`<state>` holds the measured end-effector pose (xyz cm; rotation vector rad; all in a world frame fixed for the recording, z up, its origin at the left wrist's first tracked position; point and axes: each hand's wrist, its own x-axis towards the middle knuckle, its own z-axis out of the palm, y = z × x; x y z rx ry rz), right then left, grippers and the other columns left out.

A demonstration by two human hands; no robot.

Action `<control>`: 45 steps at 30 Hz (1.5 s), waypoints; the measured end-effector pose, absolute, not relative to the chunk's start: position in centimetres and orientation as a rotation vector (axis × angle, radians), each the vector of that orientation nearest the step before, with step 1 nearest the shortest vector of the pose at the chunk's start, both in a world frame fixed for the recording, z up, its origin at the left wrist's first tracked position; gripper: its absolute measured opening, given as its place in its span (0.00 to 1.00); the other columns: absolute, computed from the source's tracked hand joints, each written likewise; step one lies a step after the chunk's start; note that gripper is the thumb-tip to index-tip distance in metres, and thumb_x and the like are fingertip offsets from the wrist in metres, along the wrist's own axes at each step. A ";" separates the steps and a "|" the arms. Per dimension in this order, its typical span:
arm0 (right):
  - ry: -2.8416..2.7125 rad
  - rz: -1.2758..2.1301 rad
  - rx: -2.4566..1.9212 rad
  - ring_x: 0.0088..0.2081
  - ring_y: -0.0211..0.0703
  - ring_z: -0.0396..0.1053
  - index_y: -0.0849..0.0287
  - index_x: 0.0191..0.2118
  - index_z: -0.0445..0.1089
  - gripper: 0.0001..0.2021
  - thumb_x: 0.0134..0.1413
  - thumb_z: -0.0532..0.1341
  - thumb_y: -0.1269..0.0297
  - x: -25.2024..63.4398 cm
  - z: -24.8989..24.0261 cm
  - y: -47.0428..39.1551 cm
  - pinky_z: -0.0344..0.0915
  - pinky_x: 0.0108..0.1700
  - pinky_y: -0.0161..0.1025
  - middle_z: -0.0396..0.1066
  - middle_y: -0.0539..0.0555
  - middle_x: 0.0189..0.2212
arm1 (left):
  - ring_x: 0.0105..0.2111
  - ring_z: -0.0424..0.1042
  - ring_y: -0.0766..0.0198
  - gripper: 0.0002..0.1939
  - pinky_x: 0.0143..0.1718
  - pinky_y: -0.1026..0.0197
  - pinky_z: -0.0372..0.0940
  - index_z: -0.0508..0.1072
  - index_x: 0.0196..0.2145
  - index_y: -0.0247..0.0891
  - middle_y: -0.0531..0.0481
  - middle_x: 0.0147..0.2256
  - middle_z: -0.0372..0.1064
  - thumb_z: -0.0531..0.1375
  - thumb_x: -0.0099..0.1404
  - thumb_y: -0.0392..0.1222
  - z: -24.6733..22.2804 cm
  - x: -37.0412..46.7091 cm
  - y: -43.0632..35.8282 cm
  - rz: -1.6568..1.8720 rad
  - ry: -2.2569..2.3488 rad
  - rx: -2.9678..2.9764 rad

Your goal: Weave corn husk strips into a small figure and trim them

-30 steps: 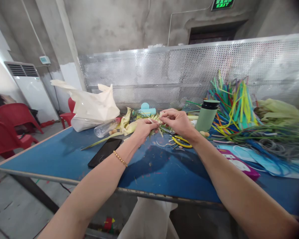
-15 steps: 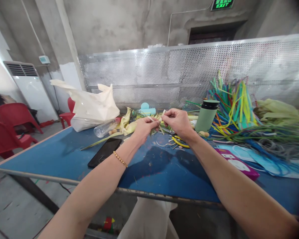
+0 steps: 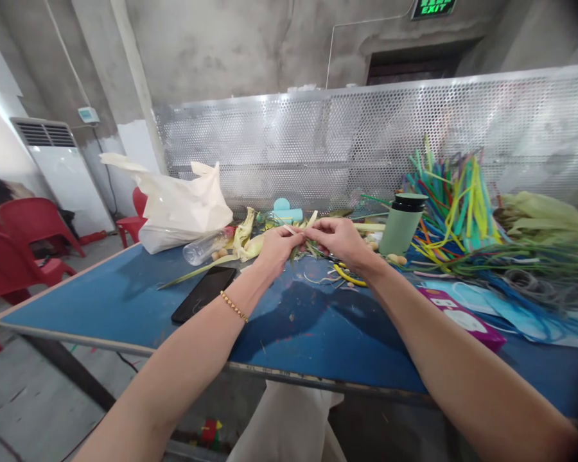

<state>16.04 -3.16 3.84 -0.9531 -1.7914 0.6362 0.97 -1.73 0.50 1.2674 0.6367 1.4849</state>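
Note:
My left hand [image 3: 277, 249] and my right hand [image 3: 341, 240] meet above the middle of the table, fingertips almost touching. Both pinch a pale husk strip [image 3: 312, 219]; one end rises between the hands, and a pale end also shows at my left fingertips. The fingers hide the part in between. Behind and under the hands lie green leafy bits, and corn husks [image 3: 253, 247] are left of them. A yellow pipe cleaner [image 3: 349, 276] lies just below my right hand. To the left of my left forearm rests a black phone [image 3: 205, 294].
A green canister [image 3: 401, 224] stands right of my hands, with a colourful bundle of strips [image 3: 462, 199] beyond. A purple box [image 3: 467, 321] lies by my right forearm. At left are a plastic bottle [image 3: 207, 247] and a white bag [image 3: 183, 205]. Perforated metal panel [image 3: 279, 141] borders the back.
My right hand has turned lower and flatter, closing in on the left. The pale strip's end now stands up more visibly between them. The view has shifted slightly.

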 end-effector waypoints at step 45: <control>-1.942 0.309 -1.045 0.23 0.39 0.60 0.59 0.25 0.64 0.08 0.52 0.57 0.64 15.8 3.8 -2.8 0.54 0.28 0.37 0.66 0.50 0.18 | 0.21 0.60 0.71 0.11 0.25 0.65 0.53 0.67 0.22 0.34 0.54 0.18 0.62 0.64 0.59 0.38 0.9 0.9 -2.7 1.424 0.685 1.483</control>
